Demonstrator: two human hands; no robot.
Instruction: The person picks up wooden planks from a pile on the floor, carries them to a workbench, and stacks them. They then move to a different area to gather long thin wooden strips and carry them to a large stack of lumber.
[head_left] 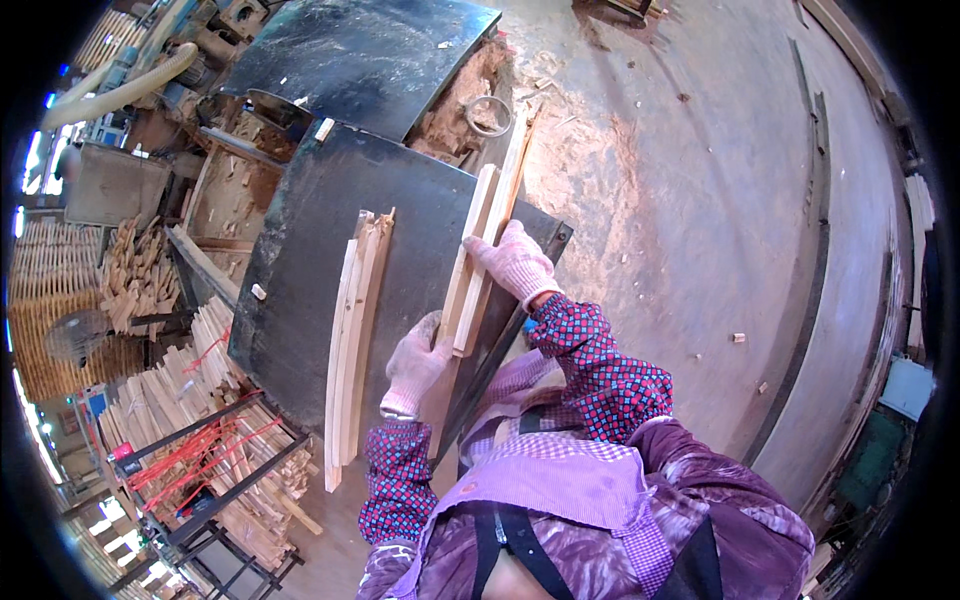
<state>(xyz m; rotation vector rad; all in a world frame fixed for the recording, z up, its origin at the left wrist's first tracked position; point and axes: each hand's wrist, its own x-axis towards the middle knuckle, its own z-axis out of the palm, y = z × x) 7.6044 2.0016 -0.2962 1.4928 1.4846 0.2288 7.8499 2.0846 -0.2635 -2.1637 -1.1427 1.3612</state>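
While the pile of cut sticks [140,270] and the rack of bundled strips tied with red cord [215,440] sit at the far left, beside and below the dark steel table [300,250], the work itself lies further right on that table. A stack of long pale wooden slats [352,330] rests loose on the table top, untouched, its far end near the middle of the plate and its near end overhanging the edge closest to the person.

Just right of it, the left hand [415,365], in a pale knit glove, closes around the near end of a second, smaller bundle of slats [482,255]. The right hand [515,262], gloved the same way, lies over the bundle further up, fingers curled across its top and pressing it down; both hands are grasping, neither is released.

That held bundle lies along the right margin of the table, beside the dark metal edge bar [500,335]. Its long axis runs from the person's chest away and slightly rightward, the far tip pointing toward the sawdust heap [470,90] and the ring [488,115] lying on it.

To handle this well, I judge the slats should be kept flush, ends aligned, with both hands squeezing evenly so none slips sideways, and the bundle held parallel to the edge bar rather than skewed.
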